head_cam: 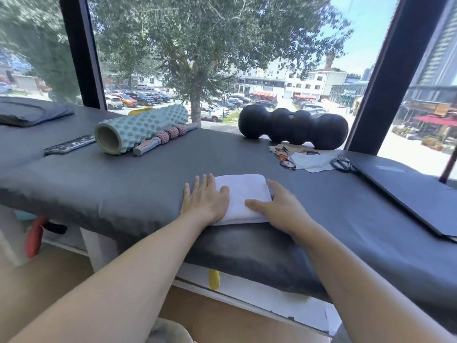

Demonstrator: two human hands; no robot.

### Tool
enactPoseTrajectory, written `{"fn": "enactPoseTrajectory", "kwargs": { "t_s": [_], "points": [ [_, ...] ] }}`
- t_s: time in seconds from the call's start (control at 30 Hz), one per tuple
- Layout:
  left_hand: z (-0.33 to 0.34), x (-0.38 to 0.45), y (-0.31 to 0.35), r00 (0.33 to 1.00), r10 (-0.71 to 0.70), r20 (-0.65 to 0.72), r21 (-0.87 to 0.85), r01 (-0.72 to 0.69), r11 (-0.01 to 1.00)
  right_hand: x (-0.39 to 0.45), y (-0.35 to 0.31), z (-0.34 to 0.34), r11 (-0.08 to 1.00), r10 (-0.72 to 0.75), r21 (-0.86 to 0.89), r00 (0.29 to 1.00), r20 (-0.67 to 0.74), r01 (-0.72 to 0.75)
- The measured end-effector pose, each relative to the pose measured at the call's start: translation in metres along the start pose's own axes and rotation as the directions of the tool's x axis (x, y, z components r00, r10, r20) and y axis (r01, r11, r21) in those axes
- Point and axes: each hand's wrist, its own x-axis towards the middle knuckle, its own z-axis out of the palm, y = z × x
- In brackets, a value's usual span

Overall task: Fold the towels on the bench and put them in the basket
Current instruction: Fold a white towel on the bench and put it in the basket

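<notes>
A person is standing at a long grey bench (148,174) by a big window. A white towel (243,196) is lying folded into a thick little block near the front edge of the bench, right in front of them.

The left hand (205,198) is lying flat on the left side of the towel, with its fingers straight and spread a little. The right hand (279,206) is sitting at the towel's right side. Its thumb is lying on top of the towel, and its other fingers are going around the far corner, so most of them are hidden. I cannot tell if those fingers are squeezing the towel or just touching it.

The hands are covering part of the towel, so its left and right edges are hard to see.

Farther back, a pale green bumpy roller (141,128) is lying on the bench, with a stick roller (164,139) with pink balls touching it. A black lumpy roller (293,126) is sitting near the window. Glasses (285,157) are lying on some white cloths (312,160), and black scissors (342,164) are lying beside them. A dark flat thing (408,194) is lying at the right, cut off by the edge of the view. A dark cloth (29,112) at the far left is cut off too.
</notes>
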Motion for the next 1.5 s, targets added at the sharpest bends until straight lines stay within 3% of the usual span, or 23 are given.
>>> {"fn": "enactPoseTrajectory", "kwargs": {
  "t_s": [0.13,0.23,0.3,0.37,0.43,0.5,0.6,0.7,0.9,1.17,1.3,1.4,1.5],
  "points": [
    [-0.004,-0.006,0.006,1.000,-0.026,-0.013,-0.036,0.026,0.999,-0.006,-0.007,0.006,0.935,-0.067,0.339,0.990,-0.122,0.106],
    [-0.014,-0.006,0.006,0.997,-0.007,-0.072,-0.190,-0.007,0.982,-0.008,-0.015,-0.001,0.845,-0.118,0.486,0.965,-0.233,0.221],
    [-0.027,-0.006,0.004,0.990,0.025,-0.142,-0.390,-0.079,0.917,-0.003,-0.015,-0.014,0.774,-0.121,0.572,0.950,-0.288,0.272],
    [-0.041,-0.007,0.001,0.983,0.047,-0.179,-0.599,-0.147,0.787,0.003,-0.013,-0.032,0.677,-0.107,0.682,0.954,-0.281,0.277],
    [-0.045,-0.002,-0.004,0.989,0.087,-0.120,-0.689,-0.146,0.710,0.013,-0.009,-0.047,0.575,-0.059,0.792,0.976,-0.209,0.204],
    [-0.038,0.008,-0.010,0.992,0.129,0.012,-0.697,-0.084,0.712,0.027,0.000,-0.047,0.636,0.010,0.767,0.993,-0.119,0.086],
    [-0.022,0.027,-0.015,0.981,0.136,0.135,-0.659,-0.013,0.752,0.052,0.020,-0.035,0.837,0.093,0.541,0.996,0.008,-0.082],
    [-0.025,0.047,-0.012,0.971,0.159,0.179,-0.631,-0.011,0.775,0.070,0.020,-0.044,0.840,0.095,0.519,0.984,0.149,-0.159],
    [-0.026,0.066,-0.005,0.901,0.291,0.323,-0.616,-0.033,0.787,0.086,0.019,-0.061,0.749,-0.089,0.662,0.986,0.142,-0.028],
    [-0.015,0.058,-0.006,0.920,0.358,0.163,-0.745,-0.124,0.656,0.078,0.036,-0.061,0.827,-0.147,0.555,0.915,0.375,-0.094],
    [-0.012,0.051,-0.009,0.911,0.396,0.116,-0.791,-0.157,0.592,0.077,0.041,-0.058,0.899,-0.160,0.438,0.937,0.312,0.008],
    [-0.011,0.051,-0.015,0.913,0.397,0.090,-0.809,-0.165,0.564,0.074,0.044,-0.055,0.880,-0.211,0.467,0.950,0.230,0.083],
    [-0.010,0.049,-0.016,0.873,0.464,0.152,-0.784,-0.179,0.594,0.073,0.046,-0.054,0.854,-0.235,0.511,0.949,0.210,0.098]
  ]
}}
